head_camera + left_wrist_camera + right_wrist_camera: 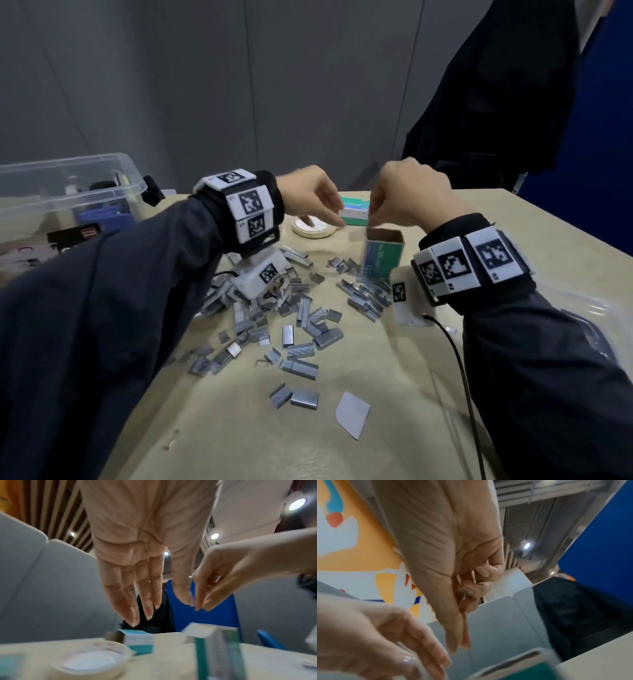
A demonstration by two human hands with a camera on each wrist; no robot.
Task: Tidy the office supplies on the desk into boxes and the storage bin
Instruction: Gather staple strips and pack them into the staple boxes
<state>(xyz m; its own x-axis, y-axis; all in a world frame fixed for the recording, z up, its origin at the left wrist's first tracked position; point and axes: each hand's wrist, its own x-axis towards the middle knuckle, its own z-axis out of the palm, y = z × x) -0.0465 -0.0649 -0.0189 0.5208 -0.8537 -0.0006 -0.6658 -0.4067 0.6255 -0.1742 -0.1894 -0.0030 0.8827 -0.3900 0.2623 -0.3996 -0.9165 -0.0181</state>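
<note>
Loose grey staple strips [294, 308] lie heaped on the beige desk [239, 428]. An open green staple box [382, 257] [221, 649] [513, 665] stands upright behind them. My right hand [375, 216] [200, 607] [458, 646] hovers just over its mouth, thumb and forefinger pinching a thin staple strip, blurred. My left hand [329, 216] [161, 611] [419, 649] hangs beside it with straight fingers, holding nothing. A second green box [356, 214] [139, 641] lies behind the hands.
A roll of masking tape [313, 230] [92, 661] lies flat left of the boxes. The clear storage bin [68, 192] with items inside stands at far left. A paper scrap [352, 414] and a black cable [459, 359] lie near me. A dark jacket [496, 85] hangs beyond the desk.
</note>
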